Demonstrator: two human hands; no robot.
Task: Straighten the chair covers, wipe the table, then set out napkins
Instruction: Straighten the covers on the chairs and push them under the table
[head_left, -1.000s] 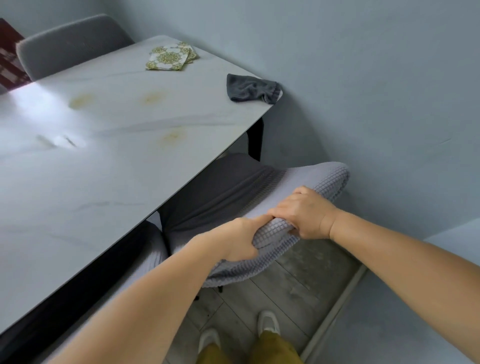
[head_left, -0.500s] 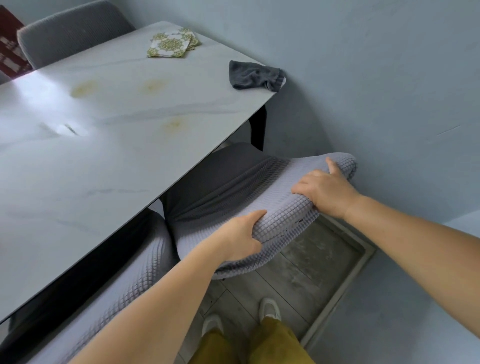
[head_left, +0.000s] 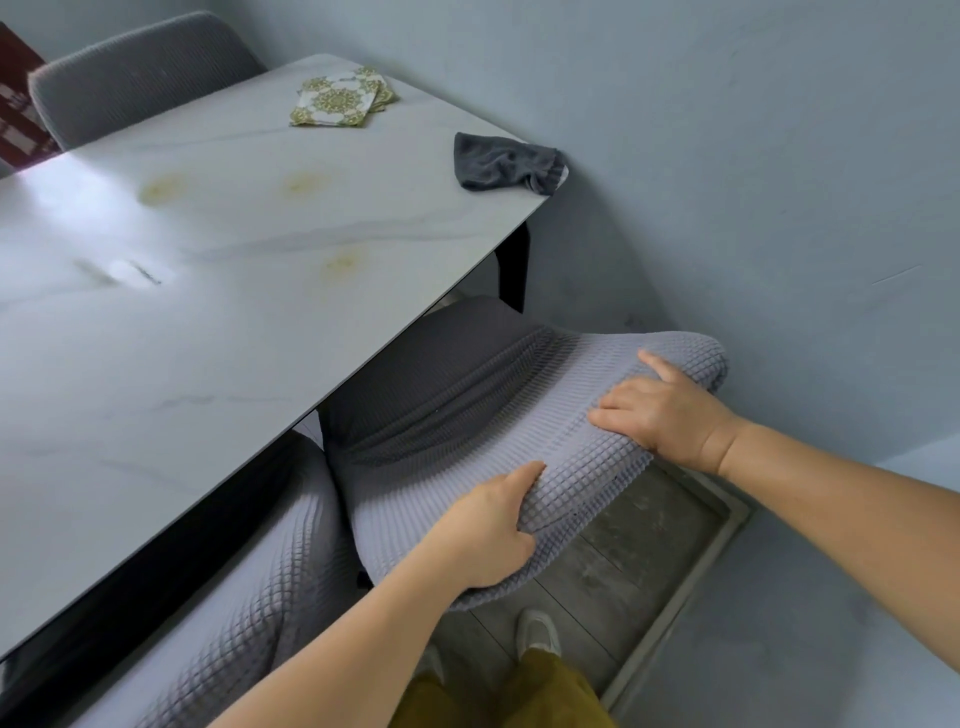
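Note:
A light grey waffle-knit chair cover (head_left: 582, 426) lies over the top of a chair back pushed under the white marble table (head_left: 218, 322). My left hand (head_left: 483, 535) grips the cover's near edge, thumb on top. My right hand (head_left: 660, 410) lies flat on the cover's far end, fingers spread. The dark seat (head_left: 441, 364) shows beneath the table edge. A stack of green-patterned napkins (head_left: 340, 98) and a crumpled dark grey cloth (head_left: 506, 163) lie at the table's far end. Yellowish stains (head_left: 161, 187) mark the tabletop.
A second chair with the same grey cover (head_left: 249, 613) stands at my near left. A dark grey chair (head_left: 135, 73) sits across the table. The pale wall (head_left: 753, 182) is close on the right. My shoes (head_left: 537, 636) stand on grey floorboards.
My right hand let go of the bunched fabric beside my left hand and slid right along the chair top, now lying flat. The cover looks smoother. My left hand keeps its grip.

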